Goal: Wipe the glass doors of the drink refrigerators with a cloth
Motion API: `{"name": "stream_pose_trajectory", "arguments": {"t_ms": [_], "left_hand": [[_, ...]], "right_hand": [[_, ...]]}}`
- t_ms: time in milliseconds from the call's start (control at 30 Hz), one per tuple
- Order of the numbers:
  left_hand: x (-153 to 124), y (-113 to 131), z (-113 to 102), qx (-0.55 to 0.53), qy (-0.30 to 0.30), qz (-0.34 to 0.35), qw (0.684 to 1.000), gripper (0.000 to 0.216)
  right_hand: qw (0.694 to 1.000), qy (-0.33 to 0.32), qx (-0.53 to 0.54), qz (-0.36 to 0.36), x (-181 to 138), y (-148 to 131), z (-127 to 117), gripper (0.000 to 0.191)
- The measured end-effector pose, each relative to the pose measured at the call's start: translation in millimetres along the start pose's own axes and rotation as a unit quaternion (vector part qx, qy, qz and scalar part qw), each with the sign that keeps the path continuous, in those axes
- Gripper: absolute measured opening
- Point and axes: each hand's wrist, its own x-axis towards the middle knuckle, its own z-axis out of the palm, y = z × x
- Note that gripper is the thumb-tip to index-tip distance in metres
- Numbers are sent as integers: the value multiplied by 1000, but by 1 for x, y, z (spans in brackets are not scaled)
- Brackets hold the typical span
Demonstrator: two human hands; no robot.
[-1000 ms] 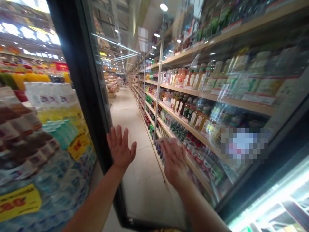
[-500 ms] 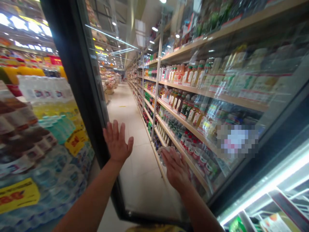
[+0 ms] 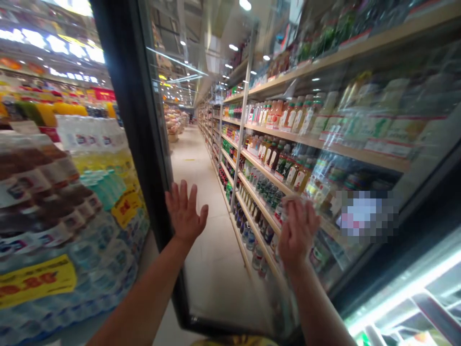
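A glass door [image 3: 212, 288] with a black frame [image 3: 135, 115] stands tilted across my view. Flat against its pane, close to the left frame edge, my left hand [image 3: 185, 216] is open with fingers spread and holds nothing. Towards the right side of the pane, my right hand [image 3: 297, 235] presses a crumpled pale cloth [image 3: 291, 199] to the glass. Only the cloth's upper edge shows past the fingers; the palm side is hidden.
Through the glass, shelves [image 3: 266, 168] of bottled drinks run along an aisle floor [image 3: 190, 166]. Stacked bottle packs [image 3: 90, 240] with yellow price signs [image 3: 39, 281] stand at the left. A lit cooler interior [image 3: 414, 312] lies at the lower right.
My right hand has moved up and to the right across the pane with the cloth. My left hand stays on the glass by the frame. The view has shifted slightly.
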Motion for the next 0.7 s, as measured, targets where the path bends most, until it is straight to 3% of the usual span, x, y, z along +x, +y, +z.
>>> {"name": "stream_pose_trajectory", "arguments": {"t_ms": [67,133,267,333,467,533,600,700], "left_hand": [[0,1,-3,1,-2,-12,1000,65],[-1,2,-5,9,-6,-17,1000,66],[0,4,-9,22,-2,-2,1000,66],[0,5,-11,31,6,11,999,67],[0,6,-12,37,4,8,999,66],[-2,6,-13,35,-10,-12,999,66],[-3,6,-14,32,-18,-23,999,66],[-3,7,-16,31,-7,-11,999,65]], "right_hand": [[996,71,-3,61,19,2,2,55],[995,77,3,69,25,-6,5,56],[995,-62,30,-74,8,-42,12,57],[990,-94,28,-106,8,-46,11,56],[999,41,8,34,37,-24,8,54],[996,67,5,64,43,-23,9,55],[999,27,14,28,34,-37,13,58],[990,-80,50,-100,14,-60,16,60]]}}
